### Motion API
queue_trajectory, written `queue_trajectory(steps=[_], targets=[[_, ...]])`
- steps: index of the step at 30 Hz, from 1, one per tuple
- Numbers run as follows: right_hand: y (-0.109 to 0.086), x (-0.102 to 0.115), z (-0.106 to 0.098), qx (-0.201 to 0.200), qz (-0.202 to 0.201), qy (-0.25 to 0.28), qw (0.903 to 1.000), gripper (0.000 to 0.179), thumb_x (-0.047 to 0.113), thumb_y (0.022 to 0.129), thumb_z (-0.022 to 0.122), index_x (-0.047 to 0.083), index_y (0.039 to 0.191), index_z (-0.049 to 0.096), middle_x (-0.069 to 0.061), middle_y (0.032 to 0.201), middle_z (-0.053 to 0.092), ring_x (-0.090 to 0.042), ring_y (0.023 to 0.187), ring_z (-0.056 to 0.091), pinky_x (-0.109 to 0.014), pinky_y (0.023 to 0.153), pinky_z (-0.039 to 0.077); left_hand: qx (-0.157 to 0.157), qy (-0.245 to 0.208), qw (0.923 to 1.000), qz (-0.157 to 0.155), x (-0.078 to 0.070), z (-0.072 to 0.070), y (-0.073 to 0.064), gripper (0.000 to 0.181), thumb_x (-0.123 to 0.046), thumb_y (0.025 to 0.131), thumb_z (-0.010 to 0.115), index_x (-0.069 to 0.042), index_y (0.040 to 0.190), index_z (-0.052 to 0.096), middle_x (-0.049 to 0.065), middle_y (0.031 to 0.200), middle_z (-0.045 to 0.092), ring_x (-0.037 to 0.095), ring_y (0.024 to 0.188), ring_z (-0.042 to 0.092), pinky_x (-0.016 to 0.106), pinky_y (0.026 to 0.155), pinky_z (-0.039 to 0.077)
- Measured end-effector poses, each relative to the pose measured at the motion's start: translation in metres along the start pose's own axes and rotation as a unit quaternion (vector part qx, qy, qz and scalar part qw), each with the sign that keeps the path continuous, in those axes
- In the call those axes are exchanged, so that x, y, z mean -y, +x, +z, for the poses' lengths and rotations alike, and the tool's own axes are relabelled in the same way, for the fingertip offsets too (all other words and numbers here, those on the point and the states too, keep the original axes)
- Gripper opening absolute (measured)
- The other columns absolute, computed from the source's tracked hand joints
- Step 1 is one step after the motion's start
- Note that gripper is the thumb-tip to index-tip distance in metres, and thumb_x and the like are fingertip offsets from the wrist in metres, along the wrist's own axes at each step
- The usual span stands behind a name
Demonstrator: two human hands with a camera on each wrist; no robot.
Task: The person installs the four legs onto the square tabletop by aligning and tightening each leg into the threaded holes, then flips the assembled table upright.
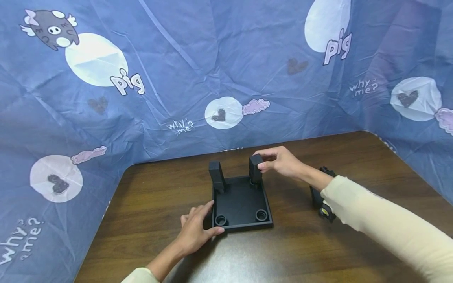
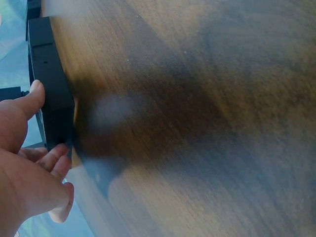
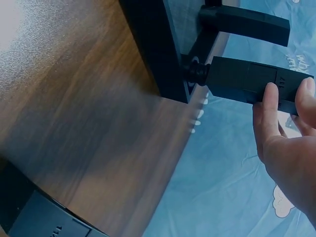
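A shallow black square panel (image 1: 238, 206) with a raised rim lies on the table, a round socket showing at each near corner. My left hand (image 1: 194, 232) grips its near left corner, thumb on the near side and fingers along the left side. At the far right corner, my right hand (image 1: 283, 162) pinches a black block-shaped leg (image 1: 255, 173) between thumb and fingers. In the right wrist view the threaded end of that leg (image 3: 237, 81) meets the corner socket. A second black leg (image 1: 216, 175) stands at the far left corner, untouched.
More black block-shaped parts (image 1: 316, 197) lie on the wooden table (image 1: 155, 196) right of the panel, partly hidden under my right forearm; one end (image 1: 325, 212) shows a yellow spot. A blue printed cloth (image 1: 191, 78) hangs behind the table's far edge.
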State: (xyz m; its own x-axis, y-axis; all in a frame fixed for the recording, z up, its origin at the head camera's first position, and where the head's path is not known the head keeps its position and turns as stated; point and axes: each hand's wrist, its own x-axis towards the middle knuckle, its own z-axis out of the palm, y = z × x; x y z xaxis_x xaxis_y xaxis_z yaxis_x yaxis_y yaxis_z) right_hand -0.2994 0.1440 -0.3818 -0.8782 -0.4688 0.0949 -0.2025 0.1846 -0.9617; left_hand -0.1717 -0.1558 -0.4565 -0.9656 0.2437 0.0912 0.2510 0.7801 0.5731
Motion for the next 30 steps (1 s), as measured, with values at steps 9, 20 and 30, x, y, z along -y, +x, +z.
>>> queue_trajectory(steps=[9, 20, 30], targets=[[0.003, -0.002, 0.006, -0.01, 0.0, -0.021, 0.9997, 0.033, -0.007, 0.085, 0.069, -0.011, 0.117, 0.062, -0.024, 0.106, 0.065, -0.022, 0.081, 0.067, -0.044, 0.077, 0.055, 0.011, -0.007, 0.9999, -0.01, 0.0, 0.0, 0.001, 0.082, -0.036, 0.077, 0.082, -0.007, 0.144, 0.046, 0.01, 0.131, 0.058, 0.026, 0.117, 0.048, 0.047, 0.086, 0.023], [0.009, -0.008, 0.011, -0.061, 0.0, -0.115, 0.9915, 0.031, 0.012, 0.081, 0.08, 0.0, 0.097, 0.057, -0.012, 0.093, 0.063, -0.018, 0.08, 0.059, -0.029, 0.069, 0.047, 0.013, -0.009, 0.9998, -0.011, -0.001, -0.001, 0.002, 0.082, -0.036, 0.077, 0.082, -0.006, 0.144, 0.045, 0.011, 0.131, 0.059, 0.026, 0.116, 0.048, 0.046, 0.086, 0.023], [0.011, -0.002, 0.003, 0.017, -0.05, -0.139, 0.9889, 0.048, 0.013, 0.086, 0.074, 0.001, 0.13, 0.058, -0.017, 0.126, 0.059, -0.03, 0.107, 0.058, -0.046, 0.092, 0.045, 0.017, -0.01, 0.9997, -0.011, 0.0, -0.002, 0.001, 0.082, -0.037, 0.077, 0.081, -0.007, 0.144, 0.045, 0.011, 0.131, 0.058, 0.027, 0.117, 0.048, 0.046, 0.085, 0.023]])
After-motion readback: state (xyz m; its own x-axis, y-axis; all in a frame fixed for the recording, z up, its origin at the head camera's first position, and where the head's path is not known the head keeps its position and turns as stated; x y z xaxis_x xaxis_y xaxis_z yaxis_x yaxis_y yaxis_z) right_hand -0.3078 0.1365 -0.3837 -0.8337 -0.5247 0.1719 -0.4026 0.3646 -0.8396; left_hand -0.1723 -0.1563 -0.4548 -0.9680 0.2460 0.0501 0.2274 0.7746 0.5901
